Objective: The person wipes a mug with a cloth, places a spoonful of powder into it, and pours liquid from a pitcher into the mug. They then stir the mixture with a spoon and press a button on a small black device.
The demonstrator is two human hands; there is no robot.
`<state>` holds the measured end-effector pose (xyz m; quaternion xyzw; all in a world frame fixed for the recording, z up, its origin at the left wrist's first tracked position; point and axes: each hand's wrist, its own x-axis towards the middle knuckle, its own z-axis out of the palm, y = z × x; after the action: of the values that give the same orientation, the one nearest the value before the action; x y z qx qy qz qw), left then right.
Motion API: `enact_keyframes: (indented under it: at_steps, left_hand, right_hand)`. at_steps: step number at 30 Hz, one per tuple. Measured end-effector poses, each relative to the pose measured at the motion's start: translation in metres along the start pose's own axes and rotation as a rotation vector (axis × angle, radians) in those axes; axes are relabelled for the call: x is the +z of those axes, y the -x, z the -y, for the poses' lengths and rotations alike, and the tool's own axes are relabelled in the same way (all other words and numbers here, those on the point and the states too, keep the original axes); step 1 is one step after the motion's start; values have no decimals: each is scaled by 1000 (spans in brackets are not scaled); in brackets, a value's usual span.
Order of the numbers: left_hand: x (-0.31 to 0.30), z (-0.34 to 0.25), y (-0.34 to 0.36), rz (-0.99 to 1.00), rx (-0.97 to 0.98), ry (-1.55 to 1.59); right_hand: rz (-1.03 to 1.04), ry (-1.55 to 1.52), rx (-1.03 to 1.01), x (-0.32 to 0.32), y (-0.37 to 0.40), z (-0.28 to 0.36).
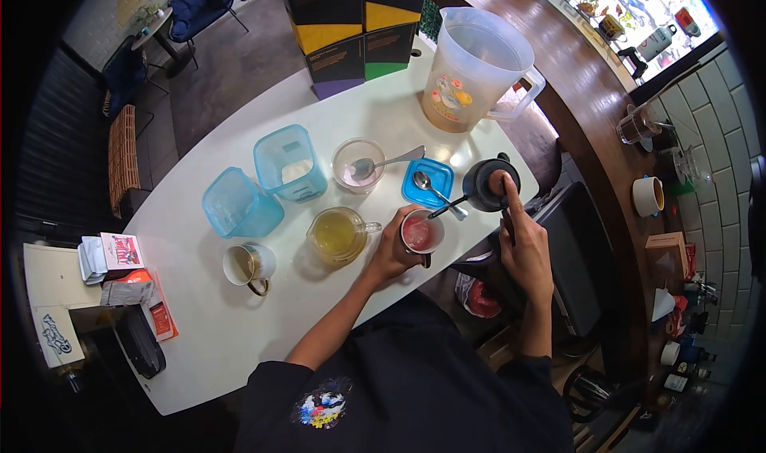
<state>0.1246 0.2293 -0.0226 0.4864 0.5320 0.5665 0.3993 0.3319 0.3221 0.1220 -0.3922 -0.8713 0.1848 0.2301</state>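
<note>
My left hand (389, 252) is wrapped round a white cup (438, 244) with pinkish-red liquid (418, 232) inside. In my right hand (525, 253) is a black gooseneck kettle (481, 188), the index finger stretched to the knob of its lid. The kettle's thin spout points left, its tip right at the cup's rim. Just beyond the cup, a metal spoon (437, 192) lies across a blue square lid (416, 191). To the left stand a glass jug (335, 241) of yellow liquid and a clear plastic tub (343, 174) with another spoon (391, 161) resting in it.
Two light-blue containers (239, 209) and a white mug with a gold handle (257, 261) stand on the white table (215, 325). Farther back are a large plastic pitcher (479, 62) and dark boxes (335, 62). Packets (120, 253) lie at the left edge.
</note>
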Motion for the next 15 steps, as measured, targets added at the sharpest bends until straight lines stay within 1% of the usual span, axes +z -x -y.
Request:
enact_keyframes:
  at_steps: [8, 15]
  left_hand:
    - [-2, -1, 0, 24, -13, 47]
    - [0, 1, 0, 18, -18, 16]
  right_hand:
    - [-6, -5, 4, -2, 3, 0]
    - [2, 9, 5, -7, 7, 1]
